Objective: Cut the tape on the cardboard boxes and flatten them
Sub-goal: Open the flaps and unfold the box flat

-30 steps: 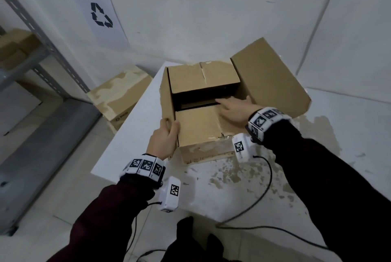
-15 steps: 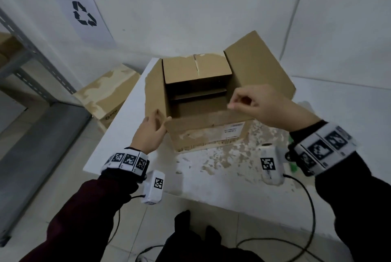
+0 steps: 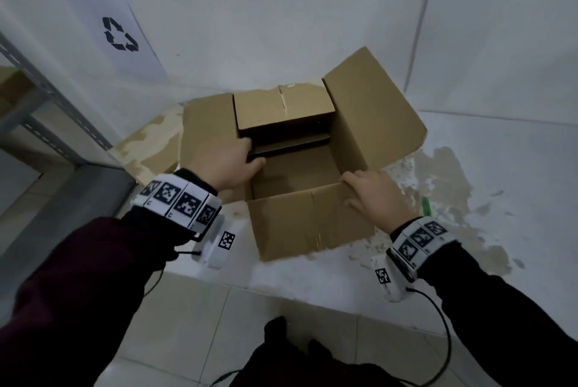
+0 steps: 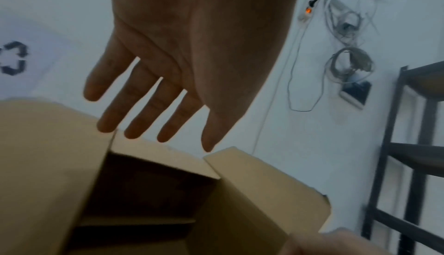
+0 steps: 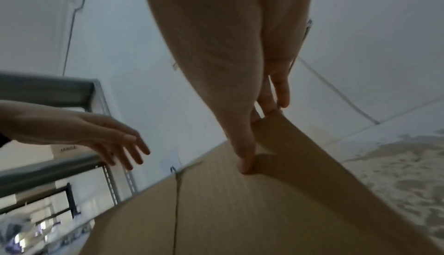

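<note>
Now the front flap (image 3: 312,224), upright a moment ago, is folded outward and held at its right corner between thumb and fingers of the right hand (image 3: 375,196). The left hand (image 3: 228,161), released from the box (image 3: 372,124) wall, is extended open-fingered over the opening. Box at frame centre on the table (image 3: 312,277); judged fully opened, interior accessible.

Long dark sleeves cover both arms: the left sleeve (image 3: 78,286) maroon-tinged, the right sleeve (image 3: 516,333) nearly black. Each wrist wears a white band of square black-and-white tags, left band (image 3: 178,202) and right band (image 3: 420,241). Under each hangs a white camera pod, left pod (image 3: 219,244) and right pod (image 3: 387,282), bearing one tag and trailing a black cable (image 3: 449,346). The left hand (image 3: 225,161) and right hand (image 3: 375,196) are bare.
</note>
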### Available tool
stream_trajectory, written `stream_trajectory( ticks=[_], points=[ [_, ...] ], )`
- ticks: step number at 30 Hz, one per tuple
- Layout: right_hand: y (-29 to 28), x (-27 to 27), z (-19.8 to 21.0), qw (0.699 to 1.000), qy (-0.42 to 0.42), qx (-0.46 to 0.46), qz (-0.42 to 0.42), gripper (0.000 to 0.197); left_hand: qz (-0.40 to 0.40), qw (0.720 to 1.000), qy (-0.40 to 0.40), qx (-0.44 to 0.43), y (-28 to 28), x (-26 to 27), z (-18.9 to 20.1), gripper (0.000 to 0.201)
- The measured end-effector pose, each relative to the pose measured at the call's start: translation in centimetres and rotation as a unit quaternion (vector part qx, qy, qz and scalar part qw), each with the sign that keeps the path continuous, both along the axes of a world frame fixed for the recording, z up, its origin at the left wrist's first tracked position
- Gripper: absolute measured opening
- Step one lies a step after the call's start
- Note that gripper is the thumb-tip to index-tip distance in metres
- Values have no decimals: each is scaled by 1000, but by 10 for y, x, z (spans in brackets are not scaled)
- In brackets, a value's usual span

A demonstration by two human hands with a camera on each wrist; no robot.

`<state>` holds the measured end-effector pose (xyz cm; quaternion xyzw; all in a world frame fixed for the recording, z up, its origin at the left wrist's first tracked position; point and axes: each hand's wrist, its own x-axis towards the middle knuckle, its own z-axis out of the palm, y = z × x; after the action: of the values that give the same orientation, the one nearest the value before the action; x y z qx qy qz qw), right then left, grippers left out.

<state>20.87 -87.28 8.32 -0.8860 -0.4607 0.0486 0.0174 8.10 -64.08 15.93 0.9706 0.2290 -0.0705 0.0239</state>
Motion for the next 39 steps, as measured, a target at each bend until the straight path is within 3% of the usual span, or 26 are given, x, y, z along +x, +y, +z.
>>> stream_trajectory(
  ticks=[3,6,8,10,13,16,18,21,26,28,31,35,39],
  points=[
    [9,7,10,1000,12,-17,-22,29,-89,992,-54,68,-6,37,28,41],
    [15,9,17,996,-26,-65,-49,34,-172,980,-45,89,-7,81,27,34],
    [17,13,21,992,-15,-81,-92,40,-241,968,9,62,-6,108,9,30],
    [17,21,22,986,52,-91,-130,44,-294,950,92,43,-4,129,-17,31],
    [18,27,26,971,161,-73,-160,47,-322,922,166,133,3,147,-50,35],
    [22,29,31,959,208,-63,-180,40,-327,905,117,244,14,153,-60,42],
    [23,30,33,950,233,-55,-202,29,-334,901,38,275,22,153,-57,54],
    [23,31,33,939,265,-39,-216,32,-290,910,-41,292,44,163,-45,66],
    [19,33,26,931,293,1,-216,31,-177,967,-60,175,94,208,-40,82],
    [11,31,17,924,315,46,-213,26,-123,988,-62,72,106,225,-53,81],
    [2,24,2,903,344,137,-216,26,-79,996,-31,-30,118,241,-71,68],
    [-1,12,-9,892,311,222,-242,51,-75,993,-48,-81,125,248,-82,33],
    [-1,2,-13,857,260,302,-327,103,-70,989,-68,-110,128,253,-79,30]
  ],
)
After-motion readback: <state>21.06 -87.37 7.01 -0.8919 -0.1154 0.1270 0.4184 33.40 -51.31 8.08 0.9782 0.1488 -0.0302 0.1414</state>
